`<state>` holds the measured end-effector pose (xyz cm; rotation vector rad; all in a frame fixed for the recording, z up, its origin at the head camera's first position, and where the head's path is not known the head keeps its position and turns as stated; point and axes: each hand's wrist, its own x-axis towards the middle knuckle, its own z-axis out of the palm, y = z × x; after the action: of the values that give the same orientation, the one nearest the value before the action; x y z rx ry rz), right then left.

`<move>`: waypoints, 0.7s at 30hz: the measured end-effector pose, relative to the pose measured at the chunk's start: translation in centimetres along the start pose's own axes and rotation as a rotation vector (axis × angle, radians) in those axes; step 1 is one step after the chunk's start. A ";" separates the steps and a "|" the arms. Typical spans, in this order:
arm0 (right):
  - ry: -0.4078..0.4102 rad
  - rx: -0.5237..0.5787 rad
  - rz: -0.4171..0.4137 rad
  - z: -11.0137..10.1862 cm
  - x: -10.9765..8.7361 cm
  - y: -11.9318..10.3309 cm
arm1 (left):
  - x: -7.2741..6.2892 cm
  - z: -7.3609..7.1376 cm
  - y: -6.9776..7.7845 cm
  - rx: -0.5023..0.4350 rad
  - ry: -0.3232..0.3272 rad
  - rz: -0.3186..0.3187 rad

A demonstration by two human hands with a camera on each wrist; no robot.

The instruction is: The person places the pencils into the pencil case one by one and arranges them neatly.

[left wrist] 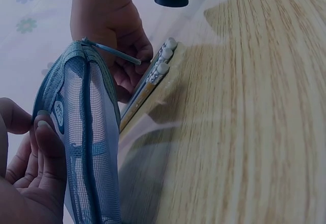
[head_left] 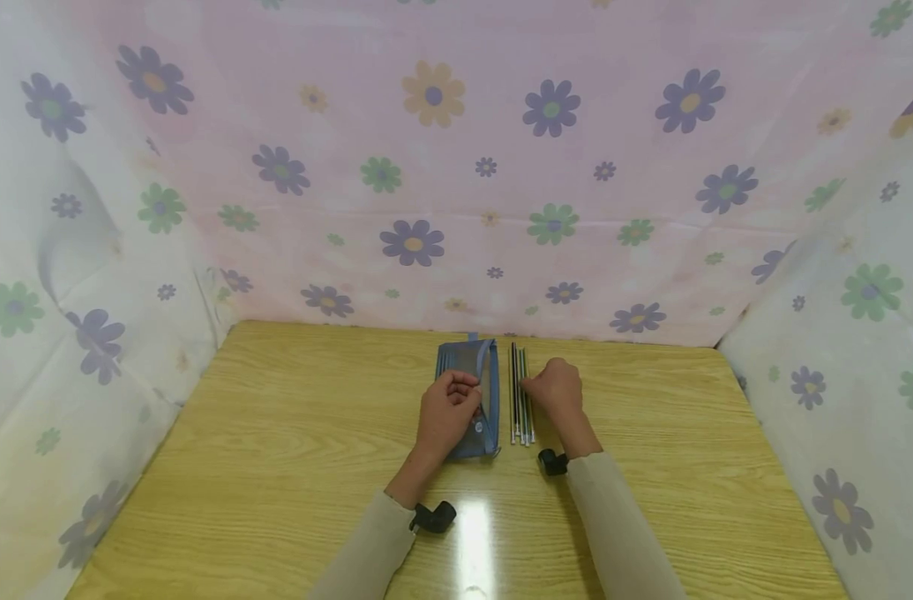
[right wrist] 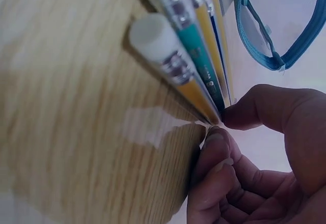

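A blue zippered mesh pencil case (head_left: 467, 444) lies on the table with its zipper side to the right. My left hand (head_left: 445, 421) pinches the near edge of its opening between thumb and fingers, as the left wrist view shows. Just right of the case, several pencils (head_left: 518, 400) lie side by side, their white erasers towards me. At their right side, my right hand (head_left: 561, 390) pinches the outermost pencil (right wrist: 189, 92), an orange one, between thumb and fingertips. A teal pencil (right wrist: 201, 56) lies beside it. My palm hides part of the case.
The wooden table (head_left: 299, 433) runs out on both sides of the hands. Flowered cloth (head_left: 486, 192) stands behind it and along its left and right sides. A black wrist camera (head_left: 434, 517) sits on the left wrist, another black camera (head_left: 552, 462) on the right.
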<state>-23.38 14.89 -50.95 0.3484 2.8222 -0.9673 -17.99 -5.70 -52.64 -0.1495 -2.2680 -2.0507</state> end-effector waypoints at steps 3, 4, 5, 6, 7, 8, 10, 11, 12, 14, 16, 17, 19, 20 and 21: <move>0.015 -0.022 0.003 0.1 0.1 0.0 | 0.0 0.0 0.0 -0.003 -0.005 -0.005; 0.018 -0.025 0.002 0.1 0.1 -0.1 | 0.0 0.0 -0.1 -0.005 -0.007 -0.006; 0.021 -0.029 0.002 0.1 0.1 -0.1 | 0.0 0.0 -0.1 -0.005 -0.008 -0.007; 0.023 -0.028 0.002 0.1 0.1 -0.1 | 0.0 0.0 -0.1 -0.004 -0.009 -0.009; 0.023 -0.026 0.005 0.1 0.1 -0.1 | 0.0 0.0 -0.1 -0.004 -0.010 -0.010; 0.023 -0.023 0.007 0.1 0.1 -0.1 | 0.0 -0.1 -0.1 -0.004 -0.010 -0.008; 0.024 -0.022 0.012 0.1 0.1 -0.1 | 0.0 -0.1 -0.1 -0.009 -0.011 -0.004; 0.025 -0.023 0.014 0.1 0.1 -0.1 | 0.0 -0.1 0.0 -0.010 -0.011 -0.002; 0.026 -0.026 0.016 0.1 0.1 -0.2 | 0.0 -0.1 0.0 -0.010 -0.011 0.000; 0.029 -0.034 0.015 0.1 0.0 -0.2 | -0.1 -0.1 0.0 -0.013 -0.009 0.003; 0.030 -0.042 0.012 0.0 0.0 -0.3 | -0.1 0.0 0.0 -0.017 -0.005 0.006; 0.031 -0.043 0.012 0.0 -0.1 -0.3 | -0.1 -0.1 0.0 -0.016 -0.004 0.007; 0.028 -0.038 0.016 0.0 -0.1 -0.4 | -0.1 -0.1 0.0 -0.019 0.000 0.007; 0.028 -0.035 0.018 0.0 -0.1 -0.4 | -0.1 -0.1 -0.1 -0.022 0.000 0.005; 0.028 -0.032 0.020 0.0 -0.1 -0.4 | -0.1 -0.1 -0.1 -0.025 0.001 0.003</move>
<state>-23.39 14.55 -50.69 0.3892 2.8501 -0.9199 -17.95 -5.78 -52.75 -0.1536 -2.2409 -2.0774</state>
